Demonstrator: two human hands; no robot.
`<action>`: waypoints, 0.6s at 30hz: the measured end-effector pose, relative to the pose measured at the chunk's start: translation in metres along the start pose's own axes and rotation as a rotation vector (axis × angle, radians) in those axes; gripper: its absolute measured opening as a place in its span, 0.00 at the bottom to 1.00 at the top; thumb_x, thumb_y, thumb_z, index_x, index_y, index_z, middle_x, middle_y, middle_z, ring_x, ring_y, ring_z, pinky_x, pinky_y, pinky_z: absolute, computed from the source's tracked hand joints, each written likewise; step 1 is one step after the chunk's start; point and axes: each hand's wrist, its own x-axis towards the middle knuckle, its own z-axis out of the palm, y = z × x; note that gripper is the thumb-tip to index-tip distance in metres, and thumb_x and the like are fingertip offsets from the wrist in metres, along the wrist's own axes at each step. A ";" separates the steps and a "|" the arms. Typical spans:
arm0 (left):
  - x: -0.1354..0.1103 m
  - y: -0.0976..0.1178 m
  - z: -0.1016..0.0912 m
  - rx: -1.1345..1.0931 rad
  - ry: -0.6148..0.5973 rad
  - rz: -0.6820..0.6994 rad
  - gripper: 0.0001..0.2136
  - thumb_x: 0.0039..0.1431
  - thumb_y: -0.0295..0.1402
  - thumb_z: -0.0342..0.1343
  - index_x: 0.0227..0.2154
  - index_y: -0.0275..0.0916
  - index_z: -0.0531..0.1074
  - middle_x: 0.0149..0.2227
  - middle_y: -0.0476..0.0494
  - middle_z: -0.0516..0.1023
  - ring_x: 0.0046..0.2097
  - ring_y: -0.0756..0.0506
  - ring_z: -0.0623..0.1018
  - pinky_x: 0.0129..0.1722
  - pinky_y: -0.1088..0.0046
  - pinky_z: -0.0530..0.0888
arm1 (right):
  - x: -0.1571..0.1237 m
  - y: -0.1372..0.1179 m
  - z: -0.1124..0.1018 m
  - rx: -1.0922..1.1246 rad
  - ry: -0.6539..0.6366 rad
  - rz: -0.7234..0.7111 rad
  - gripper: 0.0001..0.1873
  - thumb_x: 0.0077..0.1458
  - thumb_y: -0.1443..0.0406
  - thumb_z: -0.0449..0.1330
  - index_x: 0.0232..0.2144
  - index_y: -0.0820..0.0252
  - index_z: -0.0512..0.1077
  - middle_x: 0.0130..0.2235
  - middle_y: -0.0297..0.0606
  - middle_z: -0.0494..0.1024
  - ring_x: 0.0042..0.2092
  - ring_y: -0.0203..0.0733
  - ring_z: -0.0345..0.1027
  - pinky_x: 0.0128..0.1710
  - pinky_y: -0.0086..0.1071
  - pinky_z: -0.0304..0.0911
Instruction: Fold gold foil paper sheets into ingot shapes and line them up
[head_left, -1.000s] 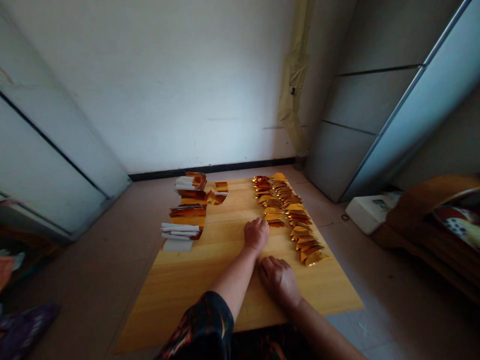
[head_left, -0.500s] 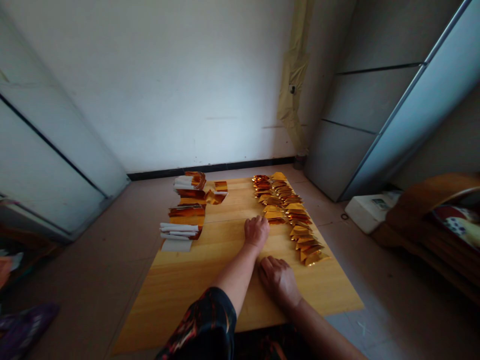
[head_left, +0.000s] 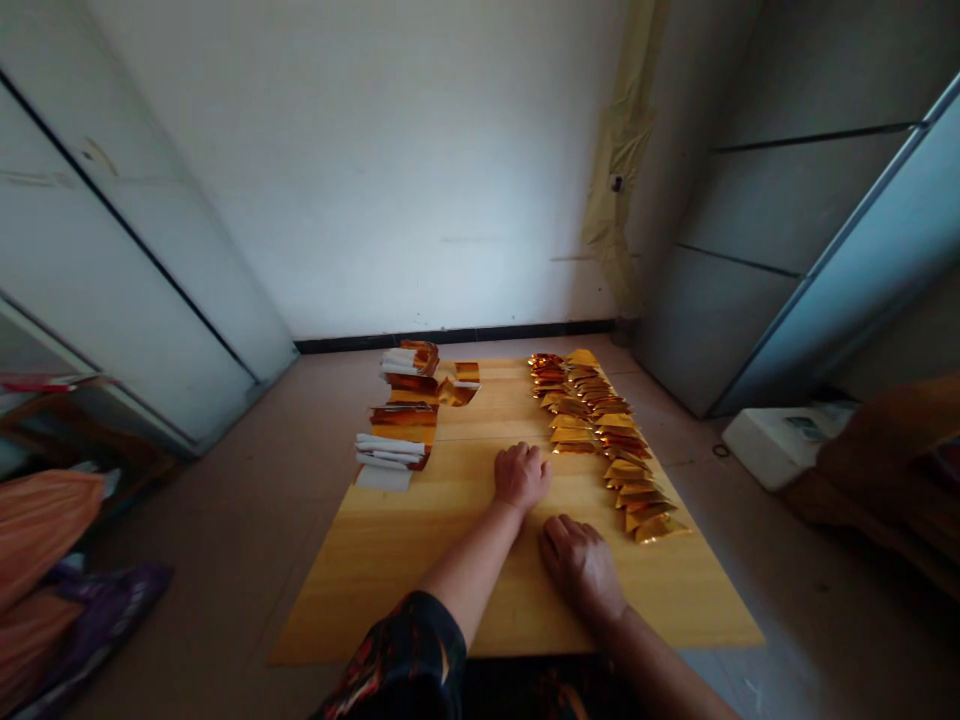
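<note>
On the wooden board (head_left: pixel 450 540), my left hand (head_left: pixel 523 476) rests with its fingers curled under, knuckles up. Nearer to me and to its right is my right hand (head_left: pixel 581 560), closed in a loose fist on the board. No object shows in either hand. Folded gold foil papers (head_left: pixel 636 498) overlap in two rows along the board's right side, a little beyond both hands. To the left lie gold foil sheets (head_left: pixel 405 415) in loose piles, with white-backed folded papers (head_left: pixel 390 452) at their near end. A crumpled gold piece (head_left: pixel 456 392) sits beside these piles.
A white wall (head_left: pixel 450 180) with a dark baseboard stands behind the board. A grey cabinet (head_left: pixel 750 300) and a white box (head_left: pixel 772 445) are on the right. At left are pale doors (head_left: pixel 150 250), an orange cloth or bag (head_left: pixel 45 530) and a purple bag (head_left: pixel 112 620).
The view has turned left, so everything appears further right. My left hand has drawn slightly away from the folded gold papers. My right hand stays at about the same place on the board.
</note>
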 end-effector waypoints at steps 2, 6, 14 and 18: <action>-0.010 -0.019 -0.006 -0.009 0.007 0.005 0.08 0.58 0.35 0.49 0.35 0.41 0.72 0.37 0.43 0.75 0.41 0.45 0.72 0.40 0.69 0.66 | 0.000 0.001 0.000 0.013 -0.012 0.006 0.11 0.57 0.70 0.50 0.23 0.59 0.65 0.24 0.32 0.70 0.25 0.33 0.60 0.29 0.30 0.46; -0.027 -0.070 -0.036 0.049 0.073 0.023 0.09 0.59 0.32 0.47 0.33 0.43 0.73 0.38 0.43 0.75 0.44 0.45 0.71 0.44 0.68 0.64 | 0.000 0.004 0.002 0.026 -0.032 0.013 0.10 0.57 0.69 0.51 0.24 0.58 0.65 0.24 0.32 0.70 0.26 0.34 0.61 0.29 0.30 0.46; -0.031 -0.154 -0.106 0.258 0.029 -0.252 0.12 0.56 0.40 0.50 0.39 0.45 0.74 0.44 0.42 0.76 0.49 0.38 0.69 0.50 0.54 0.58 | 0.000 0.005 0.003 0.011 -0.048 0.006 0.11 0.58 0.67 0.51 0.24 0.58 0.65 0.24 0.32 0.70 0.25 0.34 0.61 0.29 0.29 0.46; -0.034 -0.162 -0.106 0.276 -0.116 -0.282 0.16 0.60 0.41 0.44 0.30 0.42 0.76 0.37 0.42 0.79 0.43 0.41 0.74 0.50 0.54 0.58 | 0.000 0.005 0.003 0.007 -0.053 0.013 0.11 0.58 0.68 0.51 0.24 0.58 0.65 0.24 0.32 0.70 0.25 0.33 0.61 0.29 0.29 0.46</action>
